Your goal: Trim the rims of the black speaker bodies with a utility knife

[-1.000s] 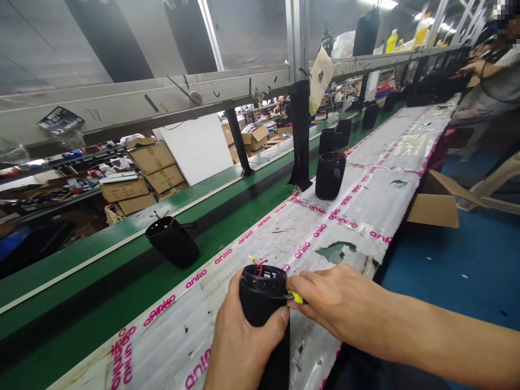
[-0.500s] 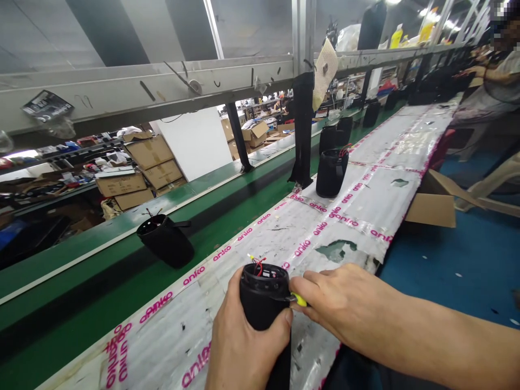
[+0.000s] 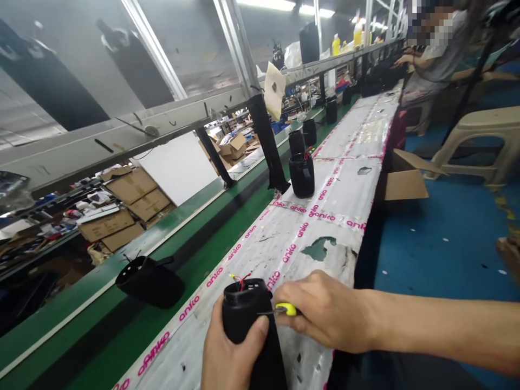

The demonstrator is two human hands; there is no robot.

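Observation:
A black cylindrical housing (image 3: pixel 247 319) stands upright near the bottom centre, with red and yellow-tipped wires sticking out of its open top. My left hand (image 3: pixel 231 346) is wrapped round it, thumb across the near side. My right hand (image 3: pixel 320 311) grips a small tool with a yellow-green handle (image 3: pixel 286 309). The tool's thin dark tip lies against the housing's side, just under the rim. Beneath is a work surface covered in white film (image 3: pixel 260 244) printed with pink "anko" lettering.
Another black housing (image 3: pixel 151 281) leans on the green conveyor (image 3: pixel 203 227) at left. One more (image 3: pixel 302 176) stands on the film ahead, others beyond it. An open carton (image 3: pixel 406 185) and a beige stool (image 3: pixel 483 132) are at right. A person (image 3: pixel 439 59) works farther back.
The view has turned right, showing more of the stool and person. The tool has come away from the rim's right edge and its tip now lies across the housing's side. Both hands keep their holds.

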